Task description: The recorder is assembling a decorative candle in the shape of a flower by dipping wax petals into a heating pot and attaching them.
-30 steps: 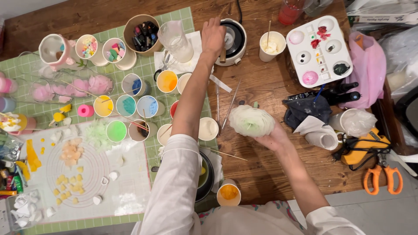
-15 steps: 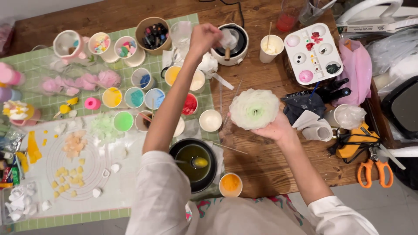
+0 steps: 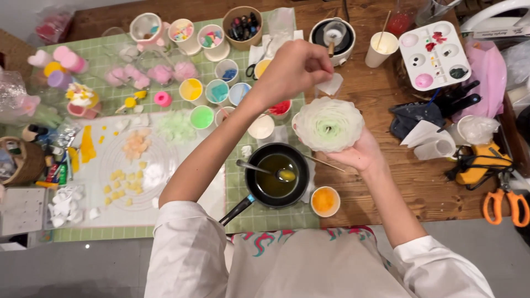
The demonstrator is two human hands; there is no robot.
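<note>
While the pale green-and-white layered wax flower (image 3: 328, 124) sits cupped in the right hand (image 3: 359, 154), the left hand (image 3: 292, 69) hovers just above it, pinching a thin white petal piece (image 3: 333, 84).

Going left to right: the white silicone mat (image 3: 127, 171) has loose yellow and peach wax bits scattered on it, then a bunch of small cups of coloured wax (image 3: 207, 91) on the green grid mat (image 3: 110, 60), then the small black pan of melted yellowish wax (image 3: 274, 175) with a spoon in it, right under the flower. Left fingers are closed narrow on the petal, right hand is open wide, cradling the bloom from below. Flower already looks pretty full, many petal rings on, so I'd guess only the outer petals are left. White paint palette (image 3: 434, 47) and orange-handled scissors (image 3: 505, 201) sit off to the right.
</note>
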